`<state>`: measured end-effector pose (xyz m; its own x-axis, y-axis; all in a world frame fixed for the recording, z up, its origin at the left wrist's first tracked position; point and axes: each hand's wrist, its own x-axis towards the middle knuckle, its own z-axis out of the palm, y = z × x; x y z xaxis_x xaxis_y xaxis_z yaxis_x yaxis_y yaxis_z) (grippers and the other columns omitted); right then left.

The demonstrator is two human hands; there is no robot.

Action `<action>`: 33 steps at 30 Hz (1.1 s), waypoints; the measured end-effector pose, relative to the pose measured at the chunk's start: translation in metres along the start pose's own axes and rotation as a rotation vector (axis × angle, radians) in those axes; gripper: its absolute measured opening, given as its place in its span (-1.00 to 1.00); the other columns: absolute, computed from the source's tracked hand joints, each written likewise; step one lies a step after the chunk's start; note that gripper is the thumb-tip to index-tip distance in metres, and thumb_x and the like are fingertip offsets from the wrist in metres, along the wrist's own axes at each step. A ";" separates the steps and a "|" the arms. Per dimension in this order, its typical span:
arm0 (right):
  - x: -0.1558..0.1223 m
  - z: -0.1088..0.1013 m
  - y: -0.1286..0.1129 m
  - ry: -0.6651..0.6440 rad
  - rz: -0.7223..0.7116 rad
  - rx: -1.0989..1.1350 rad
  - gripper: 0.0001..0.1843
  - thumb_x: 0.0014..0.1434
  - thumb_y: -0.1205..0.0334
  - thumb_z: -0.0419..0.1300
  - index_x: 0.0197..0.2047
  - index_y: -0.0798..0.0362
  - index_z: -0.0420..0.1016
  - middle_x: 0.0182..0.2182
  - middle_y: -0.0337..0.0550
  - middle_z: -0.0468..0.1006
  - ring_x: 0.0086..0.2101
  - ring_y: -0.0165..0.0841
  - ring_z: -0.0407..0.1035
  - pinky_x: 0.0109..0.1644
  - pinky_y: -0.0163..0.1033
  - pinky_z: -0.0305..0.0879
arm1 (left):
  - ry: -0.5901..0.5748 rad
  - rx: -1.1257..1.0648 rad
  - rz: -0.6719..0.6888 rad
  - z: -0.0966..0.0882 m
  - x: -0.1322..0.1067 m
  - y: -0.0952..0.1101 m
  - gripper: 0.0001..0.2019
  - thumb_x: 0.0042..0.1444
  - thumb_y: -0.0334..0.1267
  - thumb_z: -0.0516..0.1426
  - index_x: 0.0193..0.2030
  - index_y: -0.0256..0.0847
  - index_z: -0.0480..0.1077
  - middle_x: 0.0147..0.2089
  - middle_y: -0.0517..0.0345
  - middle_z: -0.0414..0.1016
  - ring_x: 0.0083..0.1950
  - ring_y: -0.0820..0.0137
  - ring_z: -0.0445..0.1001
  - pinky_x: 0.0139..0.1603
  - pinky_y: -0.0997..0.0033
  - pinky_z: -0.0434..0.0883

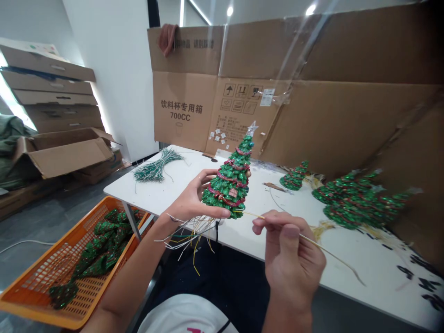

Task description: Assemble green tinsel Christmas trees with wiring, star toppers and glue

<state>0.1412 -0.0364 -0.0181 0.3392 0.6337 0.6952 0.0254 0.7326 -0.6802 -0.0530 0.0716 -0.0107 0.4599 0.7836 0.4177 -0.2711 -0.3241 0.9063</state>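
My left hand [194,196] is wrapped round the lower part of a small green Christmas tree ornament [231,178], tilted slightly right. The tree has a clear star on top, red garlands and a tiny pink present on its side. Between the thumb and fingers of my right hand [291,259] is pinched a thin yellowish wire [336,259]; its near end reaches the tree's bottom edge, and the other end sticks out to the right. Loose white and yellow wires [194,236] hang below my left hand. Whether they join the tree is hidden.
More tree ornaments [350,203] lie at the table's right, one [294,176] apart from them. A bundle of green-white wires [157,166] rests at the left. An orange basket [69,319] of trees stands below. Cardboard [256,55] walls the white table [208,159] at the back.
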 end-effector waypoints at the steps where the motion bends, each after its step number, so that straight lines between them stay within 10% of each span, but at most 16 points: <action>1: 0.000 0.001 -0.001 -0.002 -0.011 -0.001 -0.71 0.54 0.07 0.21 -0.16 -0.02 0.70 -0.33 -0.15 0.61 -0.29 -0.30 0.48 -0.25 -0.17 0.37 | -0.003 -0.005 -0.001 0.000 0.000 0.000 -0.07 -0.17 -0.25 0.62 0.36 0.00 0.38 0.45 -0.07 0.42 0.48 -0.08 0.39 0.48 -0.11 0.34; 33: 0.004 0.004 0.006 -0.012 -0.078 0.055 -0.74 0.56 0.18 0.20 -0.14 0.03 0.68 -0.33 -0.16 0.65 -0.30 -0.34 0.52 -0.28 -0.23 0.43 | -0.026 -0.048 -0.004 0.001 0.001 0.001 -0.05 -0.21 -0.27 0.63 0.34 0.00 0.37 0.44 -0.08 0.42 0.45 -0.08 0.41 0.47 -0.15 0.34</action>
<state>0.1389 -0.0283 -0.0188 0.3274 0.5770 0.7483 -0.0003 0.7920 -0.6105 -0.0517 0.0718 -0.0094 0.4831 0.7703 0.4163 -0.3089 -0.2949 0.9042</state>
